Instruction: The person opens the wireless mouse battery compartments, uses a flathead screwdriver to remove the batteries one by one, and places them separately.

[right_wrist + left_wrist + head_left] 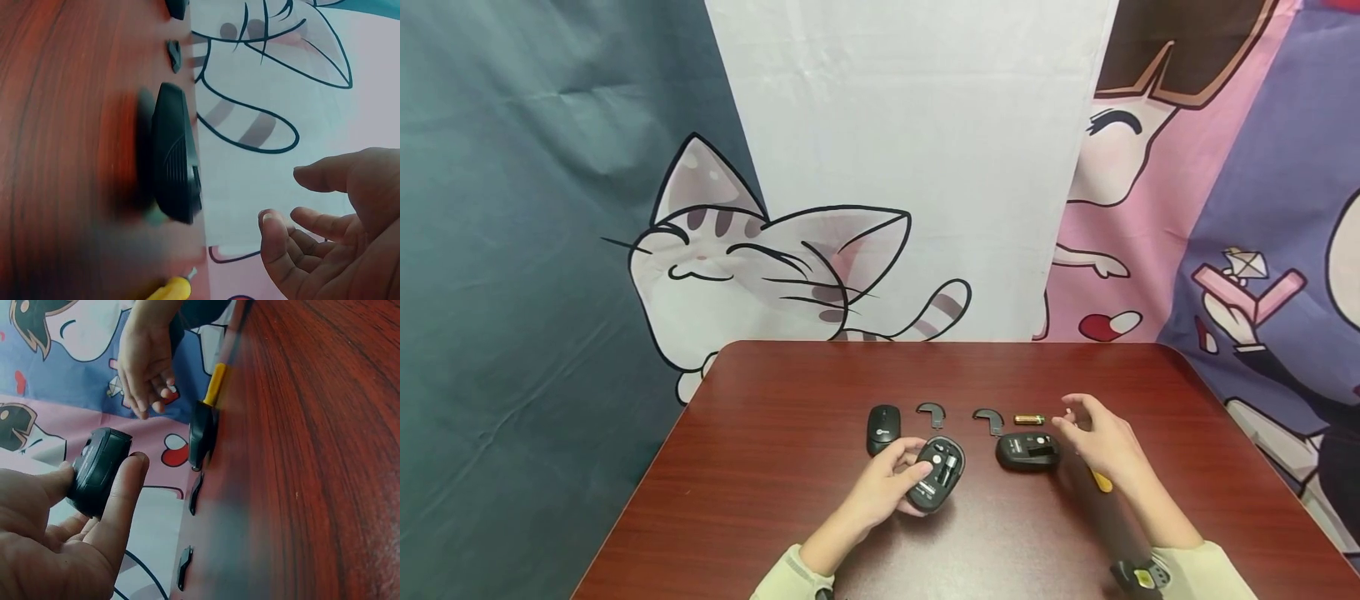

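Observation:
My left hand (880,483) holds a black computer mouse (937,475) above the table, its underside turned up and its battery bay uncovered. In the left wrist view, thumb and fingers grip that mouse (100,472) by its sides. My right hand (1101,437) hovers over the right of the table with bent, spread fingers and nothing between them. Close to it lie a battery (1029,420) and a second black mouse (1027,452), bottom up with its bay exposed. A yellow-handled screwdriver (1101,481) lies partly hidden under the right hand; its metal tip shows in the right wrist view.
A third black mouse (883,428) sits right side up behind the left hand. Two curved black battery covers, one left (932,414) and one right (989,420), lie toward the back of the reddish wooden table (737,517). A printed cloth (925,125) hangs behind.

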A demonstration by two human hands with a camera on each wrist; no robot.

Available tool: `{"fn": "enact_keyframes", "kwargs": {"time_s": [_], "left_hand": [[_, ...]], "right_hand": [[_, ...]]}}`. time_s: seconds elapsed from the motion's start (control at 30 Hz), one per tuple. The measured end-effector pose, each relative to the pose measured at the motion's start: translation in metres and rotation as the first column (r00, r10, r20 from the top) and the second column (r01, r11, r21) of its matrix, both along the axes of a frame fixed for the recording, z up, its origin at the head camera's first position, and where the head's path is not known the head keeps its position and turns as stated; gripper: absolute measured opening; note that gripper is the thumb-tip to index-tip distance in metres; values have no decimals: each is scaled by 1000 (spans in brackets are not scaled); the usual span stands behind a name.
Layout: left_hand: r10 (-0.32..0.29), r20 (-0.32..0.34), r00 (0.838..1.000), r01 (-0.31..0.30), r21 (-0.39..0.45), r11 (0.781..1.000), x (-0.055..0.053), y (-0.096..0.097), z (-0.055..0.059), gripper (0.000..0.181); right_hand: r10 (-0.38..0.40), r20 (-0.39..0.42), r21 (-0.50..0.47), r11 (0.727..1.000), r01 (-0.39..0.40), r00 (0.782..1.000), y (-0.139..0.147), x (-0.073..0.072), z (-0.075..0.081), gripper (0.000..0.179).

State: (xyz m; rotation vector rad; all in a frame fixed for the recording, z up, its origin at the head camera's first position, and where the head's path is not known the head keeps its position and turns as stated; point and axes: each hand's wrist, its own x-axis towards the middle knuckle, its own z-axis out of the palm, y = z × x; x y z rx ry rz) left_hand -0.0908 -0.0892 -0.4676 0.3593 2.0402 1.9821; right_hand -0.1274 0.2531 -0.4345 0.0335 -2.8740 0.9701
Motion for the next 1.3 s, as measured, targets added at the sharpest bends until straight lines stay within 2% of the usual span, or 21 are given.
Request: {"fn": "enact_keyframes", "kwargs": {"time_s": [0.2,0.37,0.5,0.67,0.77,0.93,1.1,1.3], "left_hand": [[-11,-30,999,10,-33,999,0,-1,2,45],[-5,-69,998,-2,-96,995,1,-1,2,43],[8,-79,997,-17,-114,993,1,-2,1,41],[39,-93,995,-49,-109,993,-1,-2,2,39],[53,-93,994,-62,-99,993,-1,-2,3,39],[51,-83,995,-57,-75,996,-1,-4,3,38],[51,-86,995,-57,-58,997,-2,-3,2,39],[59,-99,993,-67,-80,995,-3,-3,-2,39]], "right_hand": [[-15,16,5,1000,15,1000,12,5,-4,50],[-31,36,20,999,30,999,20,8,-8,52],[-39,40,27,999,38,998,26,10,-12,52],[-44,30,39,998,42,999,32,10,-17,53],[-43,52,50,998,41,998,37,11,-20,56],[-32,116,68,997,24,993,42,11,-25,62],[-27,113,73,997,19,993,44,11,-29,62],[-24,130,86,996,12,991,46,10,-33,62]]}}
